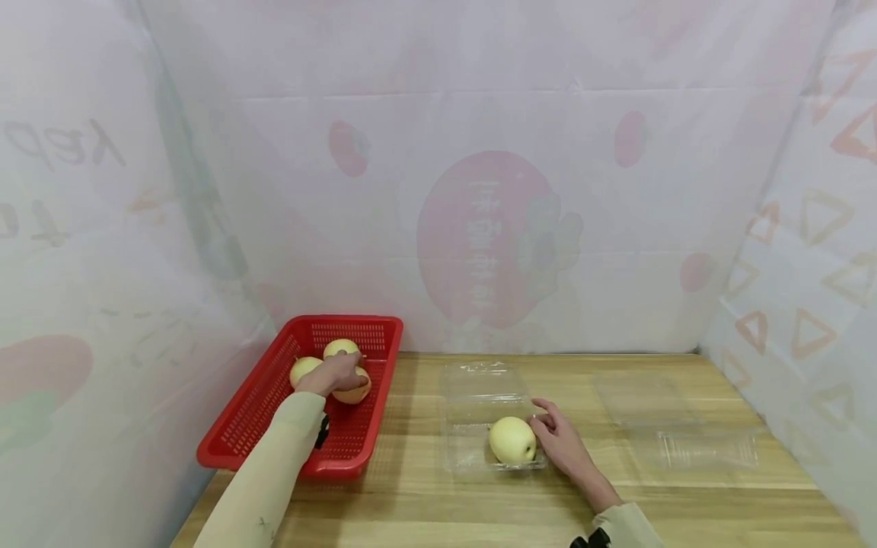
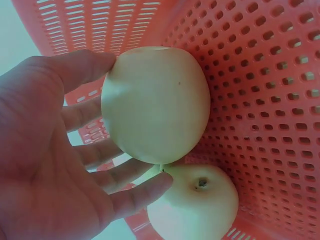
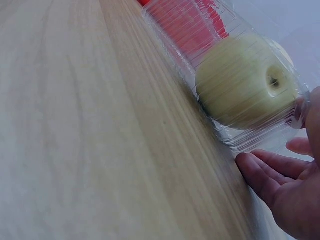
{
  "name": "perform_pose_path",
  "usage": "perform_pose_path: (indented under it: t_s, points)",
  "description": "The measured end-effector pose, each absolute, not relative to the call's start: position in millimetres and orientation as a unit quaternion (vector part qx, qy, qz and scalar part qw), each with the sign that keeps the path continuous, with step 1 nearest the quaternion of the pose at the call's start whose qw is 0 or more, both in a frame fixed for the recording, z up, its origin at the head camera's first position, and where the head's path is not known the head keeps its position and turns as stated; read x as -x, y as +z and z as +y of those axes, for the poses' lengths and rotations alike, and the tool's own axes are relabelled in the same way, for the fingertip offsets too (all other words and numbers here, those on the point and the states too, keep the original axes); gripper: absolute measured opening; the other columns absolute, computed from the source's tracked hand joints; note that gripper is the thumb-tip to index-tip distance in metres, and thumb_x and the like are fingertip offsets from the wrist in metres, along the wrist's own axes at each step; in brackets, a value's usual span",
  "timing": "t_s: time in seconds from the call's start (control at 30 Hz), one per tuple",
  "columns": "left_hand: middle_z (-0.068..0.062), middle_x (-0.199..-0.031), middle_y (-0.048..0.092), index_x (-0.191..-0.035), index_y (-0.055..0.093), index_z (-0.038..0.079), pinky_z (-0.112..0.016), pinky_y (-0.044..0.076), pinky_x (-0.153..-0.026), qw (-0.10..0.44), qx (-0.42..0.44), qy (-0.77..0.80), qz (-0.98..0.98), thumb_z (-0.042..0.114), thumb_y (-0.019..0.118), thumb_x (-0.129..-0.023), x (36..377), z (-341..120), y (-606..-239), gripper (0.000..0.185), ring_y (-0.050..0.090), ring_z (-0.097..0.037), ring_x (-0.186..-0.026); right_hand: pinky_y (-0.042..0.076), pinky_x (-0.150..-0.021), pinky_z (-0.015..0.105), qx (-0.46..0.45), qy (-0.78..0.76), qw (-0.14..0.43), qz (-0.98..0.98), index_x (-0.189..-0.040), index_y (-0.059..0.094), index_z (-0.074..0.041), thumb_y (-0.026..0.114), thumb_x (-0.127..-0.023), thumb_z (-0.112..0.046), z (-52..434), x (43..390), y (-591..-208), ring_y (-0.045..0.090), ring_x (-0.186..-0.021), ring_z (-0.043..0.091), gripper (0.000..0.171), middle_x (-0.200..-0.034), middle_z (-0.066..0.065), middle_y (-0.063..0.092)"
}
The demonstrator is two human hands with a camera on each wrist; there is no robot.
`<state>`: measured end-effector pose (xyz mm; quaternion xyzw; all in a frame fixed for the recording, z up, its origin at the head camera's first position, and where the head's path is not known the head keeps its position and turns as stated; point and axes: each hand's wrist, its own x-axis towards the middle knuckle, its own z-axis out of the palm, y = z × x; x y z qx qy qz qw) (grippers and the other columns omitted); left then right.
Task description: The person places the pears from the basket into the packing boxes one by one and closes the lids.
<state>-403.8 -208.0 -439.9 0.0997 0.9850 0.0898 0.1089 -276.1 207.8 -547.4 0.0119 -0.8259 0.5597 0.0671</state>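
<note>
A red mesh basket [image 1: 241, 425] stands at the table's left and holds three pale yellow pears. My left hand [image 1: 336, 374] reaches into it and grips the nearest pear [image 1: 355, 388]. In the left wrist view the thumb lies on top of that pear [image 2: 155, 102] and the fingers [image 2: 135, 192] curl under it, with a second pear [image 2: 197, 202] just below. An open clear plastic box [image 1: 479, 411] lies in the middle with one pear [image 1: 512, 440] in it. My right hand [image 1: 556, 435] rests with relaxed fingers [image 3: 260, 172] against the box's right side.
A second clear plastic box [image 1: 685, 438] lies open at the right of the wooden table [image 1: 438, 506]. Printed sheeting walls close in the back and both sides. The basket overhangs the table's left edge slightly.
</note>
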Motion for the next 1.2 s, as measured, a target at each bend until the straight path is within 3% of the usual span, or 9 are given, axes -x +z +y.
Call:
perform_pose_path:
  t_s: [0.23, 0.43, 0.7, 0.87, 1.2]
  points:
    - [-0.025, -0.151, 0.039, -0.150, 0.034, 0.000, -0.055, 0.037, -0.109, 0.164, -0.095, 0.103, 0.977, 0.028, 0.062, -0.092, 406, -213, -453, 0.070, 0.038, -0.041, -0.139, 0.051, -0.076, 0.022, -0.017, 0.556, 0.071, -0.828, -0.139, 0.050, -0.004, 0.057, -0.097, -0.017, 208, 275, -549, 0.067, -0.097, 0.015, 0.044, -0.110, 0.015, 0.071]
    - [-0.024, -0.150, 0.042, -0.150, 0.034, 0.001, -0.056, 0.037, -0.108, 0.165, -0.073, 0.121, 0.976, 0.032, 0.063, -0.091, 408, -216, -459, 0.073, 0.042, -0.038, -0.137, 0.051, -0.076, 0.022, -0.016, 0.561, 0.069, -0.825, -0.139, 0.050, -0.003, 0.057, -0.097, -0.017, 206, 274, -550, 0.067, -0.097, 0.015, 0.045, -0.110, 0.015, 0.071]
    - [-0.019, -0.145, 0.049, -0.150, 0.037, 0.005, -0.057, 0.040, -0.103, 0.162, -0.056, 0.131, 0.976, 0.037, 0.065, -0.089, 412, -218, -461, 0.075, 0.051, -0.030, -0.123, 0.050, -0.082, 0.024, -0.013, 0.547, 0.077, -0.834, -0.139, 0.050, -0.005, 0.058, -0.098, -0.018, 206, 276, -549, 0.067, -0.098, 0.018, 0.045, -0.108, 0.013, 0.072]
    - [-0.020, -0.146, 0.048, -0.150, 0.035, 0.003, -0.057, 0.041, -0.103, 0.162, -0.070, 0.128, 0.976, 0.036, 0.064, -0.090, 412, -218, -463, 0.074, 0.050, -0.033, -0.128, 0.051, -0.080, 0.024, -0.009, 0.547, 0.075, -0.834, -0.139, 0.050, -0.005, 0.057, -0.098, -0.017, 206, 274, -549, 0.067, -0.099, 0.019, 0.044, -0.109, 0.014, 0.071]
    - [-0.024, -0.152, 0.037, -0.153, 0.026, 0.002, -0.056, 0.036, -0.108, 0.195, -0.074, 0.132, 0.969, 0.038, 0.073, -0.085, 408, -221, -453, 0.091, 0.039, -0.040, -0.138, 0.051, -0.079, 0.023, -0.010, 0.547, 0.076, -0.833, -0.140, 0.050, -0.005, 0.057, -0.098, -0.018, 206, 274, -547, 0.067, -0.098, 0.017, 0.044, -0.110, 0.015, 0.071]
